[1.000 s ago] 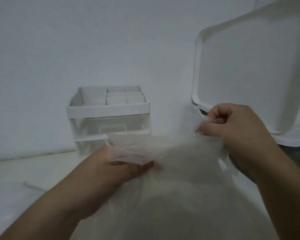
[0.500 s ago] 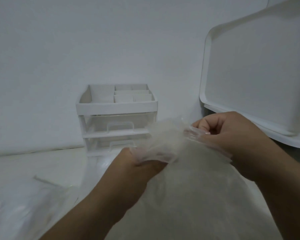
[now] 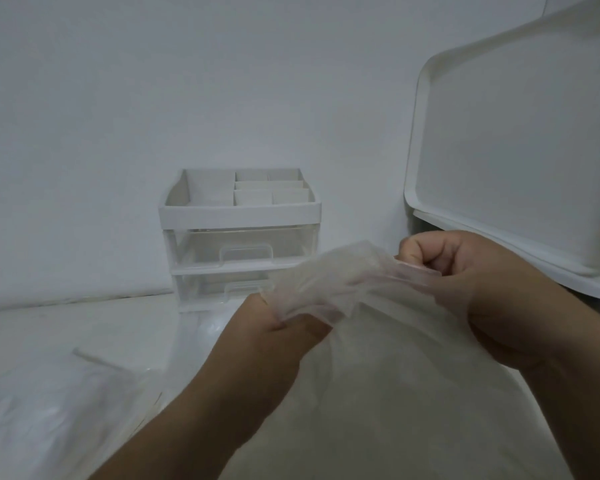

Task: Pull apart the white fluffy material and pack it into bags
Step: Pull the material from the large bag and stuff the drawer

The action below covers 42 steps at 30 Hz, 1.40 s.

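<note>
**anon1:** White wall, white table (image 3: 84, 330), drawer organizer (image 3: 239, 237) mid-frame, tray (image 3: 520, 150) upper right. Where's the fluff (image 3: 402, 410)?

**anon2:** Lower right, inside the clear bag (image 3: 329, 282). Left hand (image 3: 274, 341) and right hand (image 3: 489, 296) both clench its bunched-up mouth at frame centre.

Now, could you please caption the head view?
Left hand and right hand grip a translucent plastic bag at its mouth.

translucent bag (image 3: 378, 375), stuffed white, mouth gathered
</note>
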Each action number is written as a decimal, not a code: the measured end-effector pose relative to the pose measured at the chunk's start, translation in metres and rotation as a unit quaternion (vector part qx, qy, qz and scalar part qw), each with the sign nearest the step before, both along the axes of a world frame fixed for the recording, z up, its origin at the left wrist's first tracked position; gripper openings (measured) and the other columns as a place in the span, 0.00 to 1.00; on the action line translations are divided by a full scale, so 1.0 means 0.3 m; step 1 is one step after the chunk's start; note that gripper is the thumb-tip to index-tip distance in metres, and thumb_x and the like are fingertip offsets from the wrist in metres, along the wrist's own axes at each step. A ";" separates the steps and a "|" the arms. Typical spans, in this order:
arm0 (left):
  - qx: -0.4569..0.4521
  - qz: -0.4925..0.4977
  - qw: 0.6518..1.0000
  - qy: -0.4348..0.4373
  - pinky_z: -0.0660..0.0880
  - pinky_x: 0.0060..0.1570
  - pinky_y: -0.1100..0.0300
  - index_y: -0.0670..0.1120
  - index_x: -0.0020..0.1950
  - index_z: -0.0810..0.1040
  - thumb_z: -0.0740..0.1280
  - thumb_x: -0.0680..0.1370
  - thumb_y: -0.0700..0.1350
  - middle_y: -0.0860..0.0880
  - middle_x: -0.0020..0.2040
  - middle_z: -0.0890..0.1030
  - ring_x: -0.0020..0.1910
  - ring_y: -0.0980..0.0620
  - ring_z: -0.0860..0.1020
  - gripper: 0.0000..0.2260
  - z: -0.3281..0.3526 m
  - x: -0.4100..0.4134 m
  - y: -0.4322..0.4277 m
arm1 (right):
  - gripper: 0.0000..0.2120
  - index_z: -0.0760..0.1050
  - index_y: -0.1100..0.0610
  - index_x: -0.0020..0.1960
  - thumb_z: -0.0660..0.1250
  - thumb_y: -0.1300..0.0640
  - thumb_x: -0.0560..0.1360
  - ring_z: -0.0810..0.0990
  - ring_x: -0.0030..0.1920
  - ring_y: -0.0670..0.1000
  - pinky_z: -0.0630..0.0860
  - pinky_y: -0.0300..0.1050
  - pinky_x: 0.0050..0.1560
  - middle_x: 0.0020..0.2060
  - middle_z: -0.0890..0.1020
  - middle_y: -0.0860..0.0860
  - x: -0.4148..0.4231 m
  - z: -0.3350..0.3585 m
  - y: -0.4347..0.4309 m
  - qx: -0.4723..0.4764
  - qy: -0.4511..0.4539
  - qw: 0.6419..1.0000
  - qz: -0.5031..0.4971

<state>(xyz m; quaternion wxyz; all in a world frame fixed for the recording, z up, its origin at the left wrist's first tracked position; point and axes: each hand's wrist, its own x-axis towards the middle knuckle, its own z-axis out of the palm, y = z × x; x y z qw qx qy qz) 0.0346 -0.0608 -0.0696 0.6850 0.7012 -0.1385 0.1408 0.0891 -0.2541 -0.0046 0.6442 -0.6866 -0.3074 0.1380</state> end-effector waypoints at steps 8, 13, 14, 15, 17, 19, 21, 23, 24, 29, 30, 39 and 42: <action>-0.005 0.104 0.994 0.036 0.76 0.57 0.38 0.45 0.46 0.86 0.71 0.68 0.51 0.44 0.45 0.86 0.49 0.42 0.84 0.12 -0.002 0.014 0.018 | 0.22 0.77 0.58 0.45 0.74 0.77 0.57 0.84 0.35 0.51 0.79 0.38 0.37 0.36 0.84 0.56 0.036 -0.002 -0.032 0.102 -0.016 0.994 -0.033; 0.000 0.123 0.992 0.040 0.76 0.58 0.38 0.48 0.44 0.87 0.72 0.71 0.50 0.44 0.44 0.86 0.49 0.41 0.84 0.07 0.007 0.014 0.020 | 0.17 0.81 0.57 0.53 0.71 0.65 0.65 0.82 0.37 0.51 0.78 0.42 0.39 0.40 0.84 0.56 0.061 -0.002 -0.060 0.159 -0.012 0.986 -0.052; -0.001 0.125 0.991 0.040 0.76 0.58 0.39 0.48 0.44 0.87 0.72 0.72 0.49 0.44 0.44 0.86 0.49 0.41 0.84 0.06 0.009 0.014 0.021 | 0.22 0.81 0.56 0.58 0.74 0.60 0.64 0.84 0.44 0.51 0.80 0.45 0.45 0.46 0.85 0.55 0.065 -0.010 -0.066 0.134 -0.017 0.990 -0.032; -0.002 0.127 0.991 0.041 0.76 0.57 0.40 0.48 0.44 0.87 0.72 0.71 0.49 0.45 0.44 0.86 0.49 0.41 0.84 0.07 0.009 0.014 0.023 | 0.30 0.78 0.55 0.64 0.77 0.56 0.61 0.84 0.52 0.52 0.81 0.47 0.52 0.53 0.85 0.54 0.064 -0.015 -0.072 0.084 -0.031 0.996 -0.010; -0.007 0.129 0.991 0.043 0.78 0.55 0.43 0.48 0.44 0.87 0.70 0.70 0.51 0.45 0.44 0.86 0.48 0.43 0.84 0.10 0.008 0.014 0.023 | 0.42 0.73 0.50 0.70 0.78 0.56 0.56 0.82 0.60 0.49 0.78 0.41 0.59 0.59 0.84 0.49 0.053 -0.016 -0.070 -0.047 -0.063 0.997 -0.001; -0.016 0.135 0.989 0.052 0.78 0.53 0.45 0.47 0.44 0.87 0.71 0.69 0.50 0.45 0.43 0.86 0.46 0.44 0.85 0.10 0.006 0.016 0.025 | 0.43 0.73 0.48 0.70 0.81 0.56 0.56 0.83 0.57 0.44 0.78 0.37 0.56 0.55 0.85 0.43 0.043 -0.015 -0.055 -0.151 -0.097 0.983 -0.035; -0.024 0.139 0.988 0.060 0.78 0.54 0.43 0.46 0.43 0.87 0.74 0.72 0.47 0.45 0.42 0.86 0.46 0.43 0.85 0.05 0.002 0.018 0.025 | 0.31 0.80 0.49 0.62 0.82 0.53 0.60 0.86 0.51 0.47 0.80 0.45 0.56 0.49 0.87 0.45 0.026 -0.016 -0.025 -0.200 -0.140 0.968 -0.061; -0.024 0.140 0.988 0.069 0.77 0.56 0.41 0.47 0.43 0.87 0.74 0.75 0.43 0.45 0.43 0.87 0.47 0.42 0.85 0.03 0.002 0.016 0.021 | 0.13 0.86 0.52 0.50 0.80 0.51 0.66 0.87 0.46 0.51 0.80 0.51 0.54 0.43 0.88 0.51 0.016 -0.018 0.009 -0.163 -0.142 0.973 -0.078; -0.020 0.138 0.988 0.072 0.77 0.56 0.41 0.47 0.43 0.87 0.74 0.75 0.43 0.45 0.43 0.87 0.48 0.42 0.85 0.02 0.002 0.014 0.020 | 0.07 0.86 0.53 0.45 0.76 0.52 0.69 0.86 0.43 0.52 0.80 0.53 0.51 0.40 0.87 0.53 0.013 -0.022 0.021 -0.128 -0.133 0.978 -0.095; -0.039 0.061 0.994 0.084 0.81 0.48 0.51 0.48 0.49 0.86 0.76 0.70 0.42 0.46 0.46 0.87 0.46 0.46 0.85 0.08 0.016 0.002 0.027 | 0.06 0.85 0.54 0.43 0.75 0.52 0.70 0.79 0.35 0.54 0.75 0.51 0.42 0.38 0.83 0.65 0.026 -0.040 0.033 -0.086 -0.127 0.977 -0.148; -0.067 0.036 0.993 0.091 0.81 0.43 0.54 0.47 0.50 0.86 0.74 0.68 0.43 0.46 0.46 0.86 0.45 0.46 0.85 0.11 0.021 -0.001 0.030 | 0.09 0.85 0.55 0.43 0.73 0.50 0.68 0.79 0.36 0.55 0.74 0.52 0.43 0.40 0.82 0.66 0.029 -0.042 0.029 -0.089 -0.123 0.978 -0.146; -0.100 0.061 0.979 0.165 0.81 0.47 0.48 0.42 0.49 0.86 0.71 0.74 0.46 0.40 0.46 0.86 0.46 0.40 0.85 0.09 0.039 -0.011 0.046 | 0.08 0.85 0.58 0.45 0.76 0.57 0.68 0.83 0.39 0.54 0.78 0.45 0.41 0.41 0.86 0.60 0.031 -0.046 0.018 -0.063 -0.032 0.996 -0.060; -0.026 0.115 0.986 0.120 0.81 0.41 0.53 0.45 0.45 0.86 0.69 0.78 0.48 0.43 0.41 0.86 0.40 0.44 0.85 0.08 0.038 -0.009 0.039 | 0.08 0.84 0.62 0.47 0.70 0.59 0.73 0.83 0.41 0.58 0.80 0.46 0.41 0.45 0.85 0.65 0.040 -0.055 0.020 -0.052 -0.006 0.996 -0.075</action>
